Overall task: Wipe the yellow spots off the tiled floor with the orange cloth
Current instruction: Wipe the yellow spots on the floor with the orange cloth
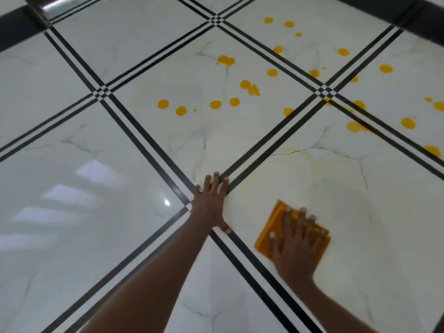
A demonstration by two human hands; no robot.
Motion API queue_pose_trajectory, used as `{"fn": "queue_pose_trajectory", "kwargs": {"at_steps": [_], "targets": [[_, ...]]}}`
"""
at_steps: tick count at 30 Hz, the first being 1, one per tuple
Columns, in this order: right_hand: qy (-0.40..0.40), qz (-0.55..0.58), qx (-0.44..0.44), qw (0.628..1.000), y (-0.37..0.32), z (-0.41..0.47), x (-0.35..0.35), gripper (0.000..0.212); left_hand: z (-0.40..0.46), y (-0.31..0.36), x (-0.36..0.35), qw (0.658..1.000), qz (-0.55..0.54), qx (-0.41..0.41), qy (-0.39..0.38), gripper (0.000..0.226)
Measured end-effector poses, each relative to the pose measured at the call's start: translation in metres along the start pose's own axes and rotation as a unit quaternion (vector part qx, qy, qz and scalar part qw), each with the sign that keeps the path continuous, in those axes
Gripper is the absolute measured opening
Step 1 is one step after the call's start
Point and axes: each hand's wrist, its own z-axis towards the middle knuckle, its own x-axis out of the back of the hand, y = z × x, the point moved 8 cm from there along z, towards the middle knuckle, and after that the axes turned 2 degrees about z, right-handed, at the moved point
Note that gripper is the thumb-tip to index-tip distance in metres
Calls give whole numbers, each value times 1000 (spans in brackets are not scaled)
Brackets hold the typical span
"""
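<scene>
Pressing the orange cloth [276, 227] flat under spread fingers, the right hand [296, 246] is wiping the near tile, left hand [211, 200] bracing open-palmed, with the yellow spots [216, 104] waiting farther out, needing a longer reach.

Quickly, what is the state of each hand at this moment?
Left hand: open, fingers straight, flat on the tiled floor, holding nothing.
Right hand: open, fingers spread, pressing the orange cloth onto the floor.
</scene>
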Motion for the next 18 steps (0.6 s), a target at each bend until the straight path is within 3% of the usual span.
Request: {"fn": "queue_pose_trajectory", "kwargs": {"at_steps": [2, 4, 6, 8, 12, 15, 16, 18], "targets": [[-14, -8, 48, 999, -10, 1, 4, 81, 2, 3, 0, 1000, -1, -5, -6, 155], [-8, 1, 166, 986, -37, 27, 13, 80, 3, 3, 0, 1000, 10, 3, -5, 154], [1, 10, 312, 950, -77, 74, 17, 78, 8, 2, -5, 1000, 16, 6, -7, 153], [15, 1, 379, 925, -100, 145, 18, 72, 11, 2, -9, 1000, 21, 2, -14, 153], [72, 27, 171, 982, -15, 242, 36, 67, 9, -3, -8, 1000, 18, 2, -9, 155], [88, 67, -2, 994, 28, 170, 39, 72, 8, 3, -8, 1000, 2, 19, -5, 157], [82, 62, -10, 995, 15, 134, 37, 74, 8, 5, -7, 1000, -4, 21, -6, 157], [32, 71, 112, 991, -44, 91, 26, 78, 7, 3, -8, 1000, -12, 21, -7, 156]]}}
